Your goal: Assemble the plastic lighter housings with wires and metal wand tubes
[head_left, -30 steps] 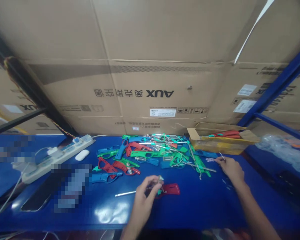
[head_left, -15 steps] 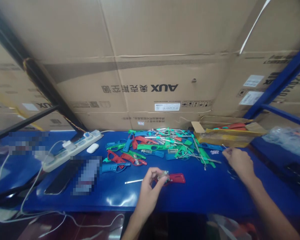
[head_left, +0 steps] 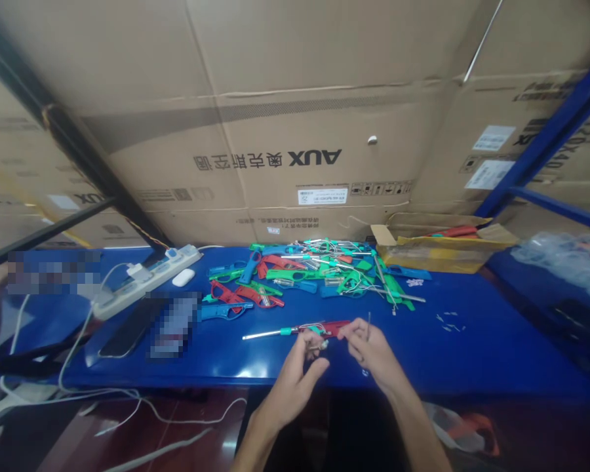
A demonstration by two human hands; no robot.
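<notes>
A red stick lighter with a long metal tube pointing left is in front of me, its teal parts and thin wires exposed. My left hand curls its fingers around the lighter's near side, the thumb standing apart. A small pale-and-metal part shows among those fingers. At the red handle end, my right hand is closed on a thin metal rod, which sticks up and down out of the fist. Its fingertips touch or nearly touch the handle.
Behind lies a pile of red, green and blue lighter pieces. An open carton stands back right. Small pale bits and tiny screw-like pieces lie right. At left are a power strip, white case and dark phone.
My right hand has come from the right side of the table to the red lighter, now with the thin metal rod. My left thumb has lifted away, and the lighter's handle has turned slightly upward.
</notes>
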